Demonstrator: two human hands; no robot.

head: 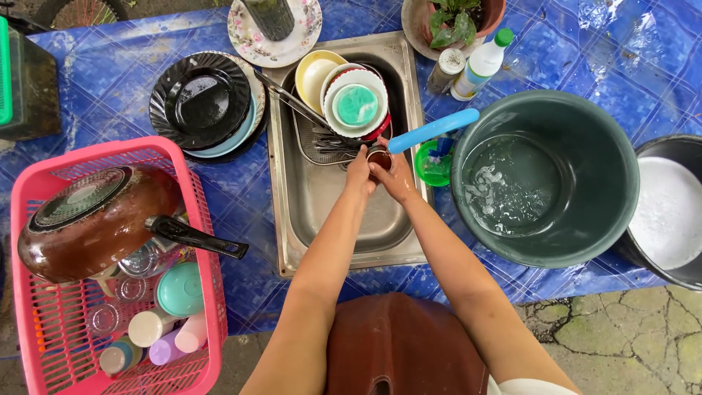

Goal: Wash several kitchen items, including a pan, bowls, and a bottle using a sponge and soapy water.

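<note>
Two hands, left hand [358,174] and right hand [395,175], around one small cup [379,156]

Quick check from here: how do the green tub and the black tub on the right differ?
The green tub shows whole in view; the black tub is cut off by the right edge. The green tub holds shallow, clear water with a few suds, its bottom visible; the black tub is covered in white foam, hiding its bottom. The green tub sits nearer the sink and the hands. Both are round, open and stand upright.
</note>
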